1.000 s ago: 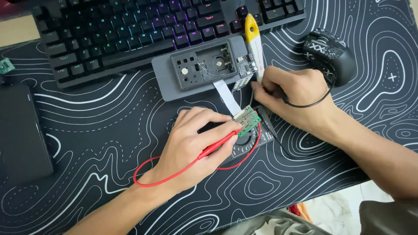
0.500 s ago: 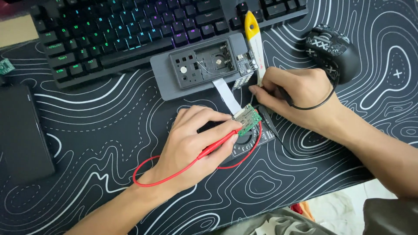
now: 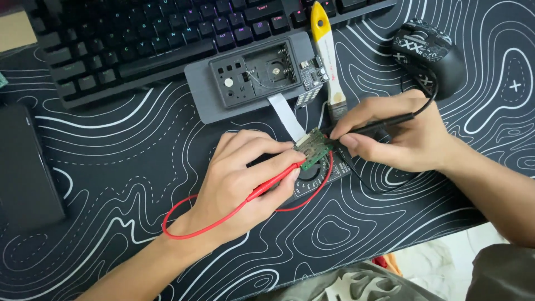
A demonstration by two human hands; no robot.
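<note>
My left hand (image 3: 245, 178) grips a red test probe (image 3: 273, 183), its tip touching a small green circuit board (image 3: 314, 149). My right hand (image 3: 398, 134) pinches a black test probe (image 3: 372, 126) against the same board from the right. The board lies on a black multimeter (image 3: 317, 177), mostly hidden under my left hand. A white ribbon cable (image 3: 287, 115) links the board to an opened grey device case (image 3: 251, 75) just behind. A red lead (image 3: 189, 220) loops off my left wrist.
A black keyboard (image 3: 139, 39) with coloured lit keys lies at the back. A yellow-handled brush (image 3: 327, 53) rests right of the case, a black patterned mouse (image 3: 432, 53) beyond it. A dark flat device (image 3: 25, 167) sits at the left. The patterned desk mat (image 3: 111, 167) ends at the lower right.
My right hand has shifted slightly and brought the black probe down onto the board. The left hand and red probe stay put.
</note>
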